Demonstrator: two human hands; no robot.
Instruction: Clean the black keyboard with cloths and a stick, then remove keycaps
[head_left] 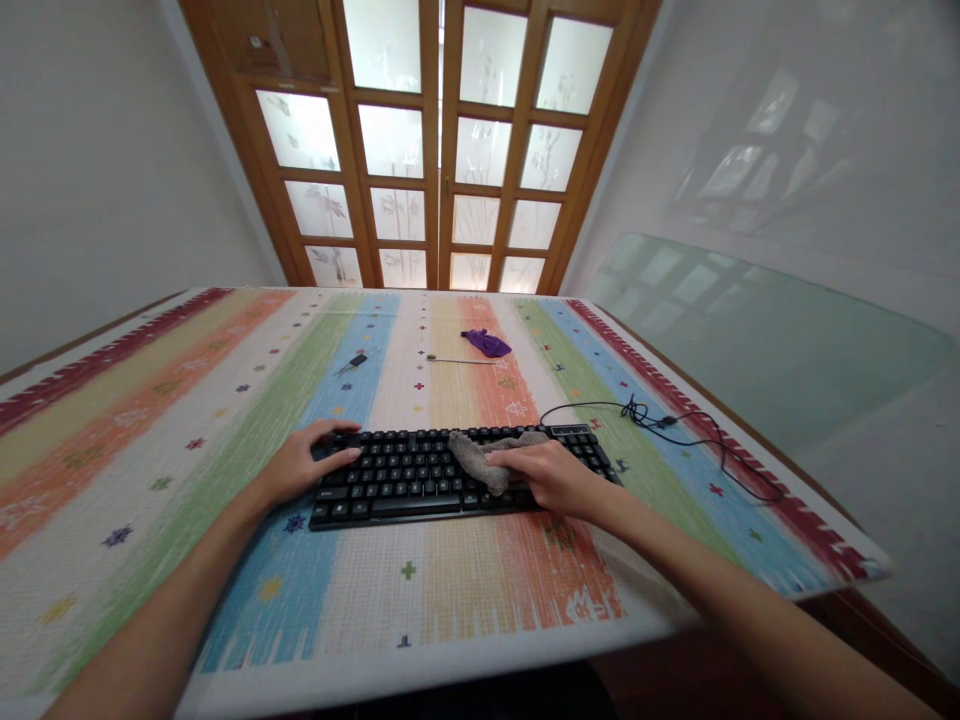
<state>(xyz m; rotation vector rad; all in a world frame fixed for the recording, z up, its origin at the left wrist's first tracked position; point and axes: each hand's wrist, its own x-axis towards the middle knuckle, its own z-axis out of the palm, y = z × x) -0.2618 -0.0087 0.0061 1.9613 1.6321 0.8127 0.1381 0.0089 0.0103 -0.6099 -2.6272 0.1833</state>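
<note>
A black keyboard (pixel 405 480) lies flat on the table, its long side towards me. My left hand (pixel 309 462) grips its left end, thumb over the keys and fingers along the back edge. In my right hand (pixel 551 475) is a grey cloth (pixel 480 465), pressed on the keys right of the middle. The fingers of that hand are closed, and its palm covers part of the keyboard's right side.
Behind the keyboard lie a purple cloth pouch or bag (pixel 487 343), a thin stick-like tool (pixel 461 360) and a small black object with thin prongs (pixel 356 363). The keyboard's black cable (pixel 675 425) loops to the right. A striped cloth covers the table (pixel 247 440).
</note>
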